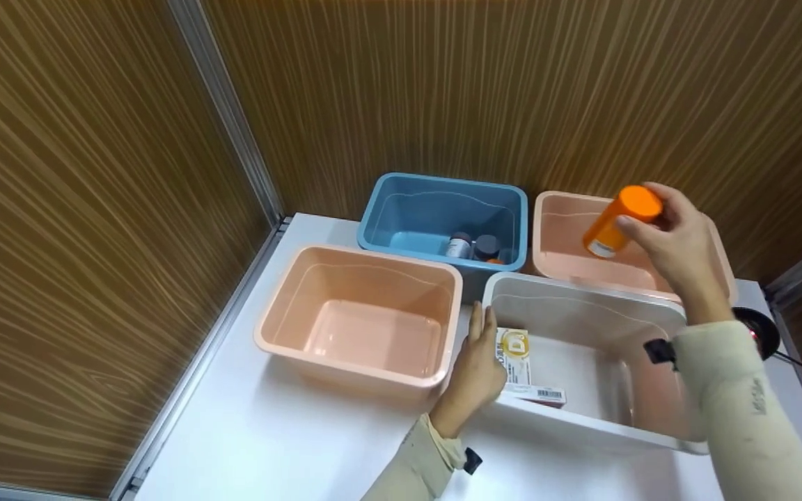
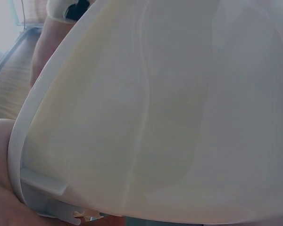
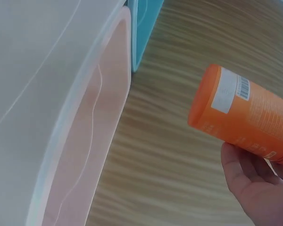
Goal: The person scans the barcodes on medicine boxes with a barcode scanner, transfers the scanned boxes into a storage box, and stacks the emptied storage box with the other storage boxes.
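My right hand [image 1: 679, 240] grips an orange bottle [image 1: 613, 226] near its cap, tilted, above the pink bin [image 1: 561, 261] at the back right. In the right wrist view the bottle [image 3: 245, 113] shows a white label patch with a barcode. My left hand [image 1: 476, 372] rests at the left rim of the white bin [image 1: 596, 424], its fingers stretched along that rim. Inside the white bin lie a white and yellow box [image 1: 514, 351] and a flatter box [image 1: 540, 394] with a barcode. The left wrist view shows mostly the bin's pale wall [image 2: 170, 117].
A blue bin [image 1: 408, 216] at the back holds dark-capped bottles [image 1: 459, 245] and something orange. At the left stands another pink bin [image 1: 359, 372]. A black round object [image 1: 763, 330] with a cable sits at the right. Wood-patterned panels [image 1: 443, 90] enclose the white table [image 1: 234, 431].
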Action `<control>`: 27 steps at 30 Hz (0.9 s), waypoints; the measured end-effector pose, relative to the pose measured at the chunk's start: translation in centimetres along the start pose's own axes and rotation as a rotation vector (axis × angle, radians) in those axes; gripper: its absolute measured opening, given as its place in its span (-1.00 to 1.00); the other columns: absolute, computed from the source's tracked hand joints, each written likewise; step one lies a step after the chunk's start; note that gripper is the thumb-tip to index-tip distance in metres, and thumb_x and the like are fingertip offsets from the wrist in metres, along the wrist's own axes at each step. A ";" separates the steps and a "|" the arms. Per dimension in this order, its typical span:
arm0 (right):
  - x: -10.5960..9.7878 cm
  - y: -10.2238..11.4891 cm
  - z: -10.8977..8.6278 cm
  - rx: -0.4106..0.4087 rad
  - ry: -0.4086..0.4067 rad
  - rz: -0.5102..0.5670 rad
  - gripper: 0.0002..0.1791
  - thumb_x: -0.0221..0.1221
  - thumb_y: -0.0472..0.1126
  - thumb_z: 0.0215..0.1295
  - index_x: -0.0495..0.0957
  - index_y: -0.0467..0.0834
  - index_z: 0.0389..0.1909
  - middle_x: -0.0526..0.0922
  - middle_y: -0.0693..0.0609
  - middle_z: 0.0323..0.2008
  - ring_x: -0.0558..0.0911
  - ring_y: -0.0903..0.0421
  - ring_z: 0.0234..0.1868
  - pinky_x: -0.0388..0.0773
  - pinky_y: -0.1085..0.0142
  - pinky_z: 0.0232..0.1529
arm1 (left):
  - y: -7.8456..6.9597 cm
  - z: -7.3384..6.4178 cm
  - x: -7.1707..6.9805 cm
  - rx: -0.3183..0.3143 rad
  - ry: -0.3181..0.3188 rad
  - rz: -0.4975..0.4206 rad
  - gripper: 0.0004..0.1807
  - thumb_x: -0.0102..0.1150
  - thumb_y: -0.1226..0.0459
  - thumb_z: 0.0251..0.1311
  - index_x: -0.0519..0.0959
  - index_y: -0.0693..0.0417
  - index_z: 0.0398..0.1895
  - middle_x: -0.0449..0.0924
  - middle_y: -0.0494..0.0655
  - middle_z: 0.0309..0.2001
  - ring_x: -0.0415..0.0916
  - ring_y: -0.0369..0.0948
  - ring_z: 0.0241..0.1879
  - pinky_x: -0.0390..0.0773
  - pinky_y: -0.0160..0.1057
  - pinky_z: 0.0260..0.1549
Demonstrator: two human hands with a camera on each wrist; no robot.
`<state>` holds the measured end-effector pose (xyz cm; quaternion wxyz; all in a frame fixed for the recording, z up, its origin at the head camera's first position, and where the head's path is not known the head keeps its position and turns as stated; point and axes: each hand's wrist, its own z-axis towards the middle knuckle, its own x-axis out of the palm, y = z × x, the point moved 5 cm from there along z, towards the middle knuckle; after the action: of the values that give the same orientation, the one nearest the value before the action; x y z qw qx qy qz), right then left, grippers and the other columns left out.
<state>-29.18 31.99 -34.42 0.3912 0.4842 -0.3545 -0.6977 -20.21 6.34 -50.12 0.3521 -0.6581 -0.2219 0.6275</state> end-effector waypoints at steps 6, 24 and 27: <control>3.5 0.3 2.4 -0.032 0.017 0.010 -0.30 0.32 -0.14 0.13 0.29 -0.17 0.29 0.44 -0.10 0.10 0.44 0.07 -0.02 0.42 0.35 0.02 | 0.0 0.0 -0.1 0.020 -0.013 0.002 -0.02 0.04 0.62 -0.07 -0.04 0.06 0.49 -0.35 -0.11 0.50 0.19 -0.06 0.28 0.42 -0.34 -0.07; 11.6 -1.4 8.6 0.142 0.114 0.130 -0.25 0.31 -0.10 0.15 0.20 -0.13 0.31 0.33 -0.10 0.20 0.36 -0.04 0.14 0.29 0.15 0.20 | -0.2 -0.7 -0.4 0.014 0.020 0.030 -0.06 0.03 0.59 -0.01 -0.04 0.06 0.49 -0.42 -0.13 0.50 0.07 -0.06 0.35 0.30 -0.27 0.13; 12.4 -1.8 9.0 0.144 0.124 0.104 -0.25 0.31 -0.11 0.15 0.18 -0.14 0.31 0.33 -0.11 0.21 0.36 -0.06 0.16 0.28 0.14 0.21 | -0.3 -0.9 -0.4 0.009 0.028 0.035 -0.05 0.03 0.60 -0.01 -0.06 0.05 0.50 -0.44 -0.14 0.50 0.06 -0.06 0.35 0.28 -0.26 0.16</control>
<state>-40.93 22.82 -38.35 0.4124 0.5344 -0.4036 -0.6177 -19.30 6.06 -49.64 0.3470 -0.6689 -0.2028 0.6253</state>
